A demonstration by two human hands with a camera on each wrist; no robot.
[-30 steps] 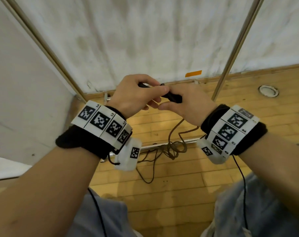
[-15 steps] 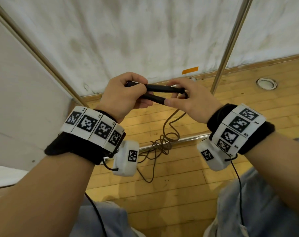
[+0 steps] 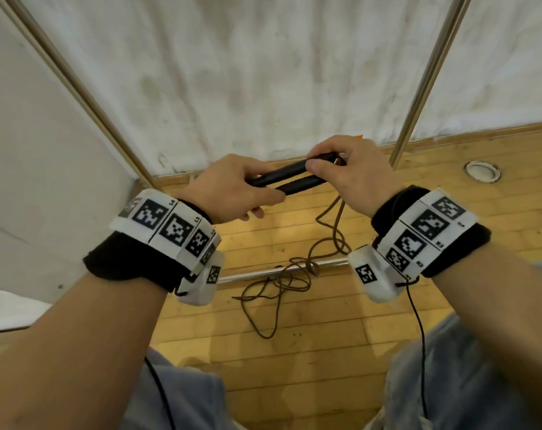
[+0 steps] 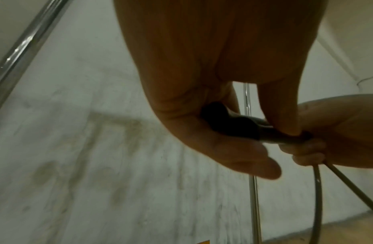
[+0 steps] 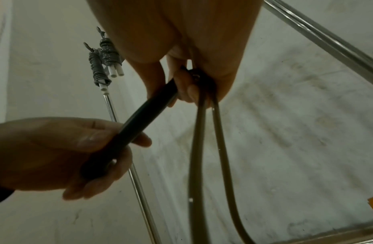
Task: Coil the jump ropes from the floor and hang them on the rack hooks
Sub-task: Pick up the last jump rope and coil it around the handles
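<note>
Two black jump-rope handles (image 3: 290, 178) lie side by side between my hands at chest height. My left hand (image 3: 232, 187) grips their left ends (image 4: 233, 122). My right hand (image 3: 347, 172) pinches their right ends, where two brown cord strands (image 5: 204, 148) leave the handles (image 5: 143, 115). The cord (image 3: 331, 231) hangs down to a loose tangle (image 3: 282, 280) on the wooden floor. Two coiled grey ropes with white handles (image 5: 104, 61) hang high on the rack in the right wrist view.
Slanted metal rack poles stand left (image 3: 86, 97) and right (image 3: 425, 79) against a white wall. A low rack bar (image 3: 263, 273) crosses the floor under the tangle. A round floor socket (image 3: 482, 171) sits at the right. My knees are at the bottom edge.
Both hands have risen slightly and moved apart. The two handles now lie parallel and level, one end in each hand; more cord has lifted off the floor.
</note>
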